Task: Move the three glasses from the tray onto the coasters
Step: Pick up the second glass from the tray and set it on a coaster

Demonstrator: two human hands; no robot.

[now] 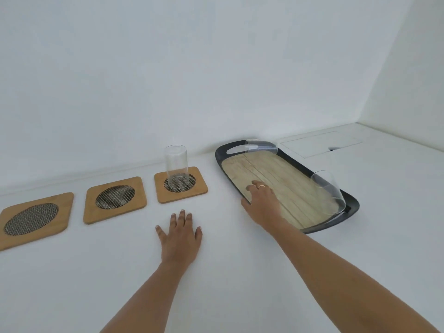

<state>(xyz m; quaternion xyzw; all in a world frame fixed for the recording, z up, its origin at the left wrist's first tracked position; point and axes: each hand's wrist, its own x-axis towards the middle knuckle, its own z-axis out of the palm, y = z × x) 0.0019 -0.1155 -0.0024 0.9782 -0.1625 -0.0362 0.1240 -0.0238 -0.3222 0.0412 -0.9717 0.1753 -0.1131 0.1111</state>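
Observation:
Three wooden coasters with woven oval inlays lie in a row on the white counter: left coaster [36, 219], middle coaster [114, 200], right coaster [180, 184]. One clear glass [175, 165] stands upright on the right coaster. A dark tray [224, 152] with a pale wood floor holds two more clear glasses, one lying at its far end [261, 146] and one tilted at its right end [327, 192]. My left hand [180, 234] rests flat on the counter, fingers apart. My right hand [262, 200] is over the tray's near left edge, empty, wearing a ring.
A white wall runs behind the counter and meets a side wall at the right. A recessed rectangular panel [320, 143] with a small dark notch sits in the counter behind the tray.

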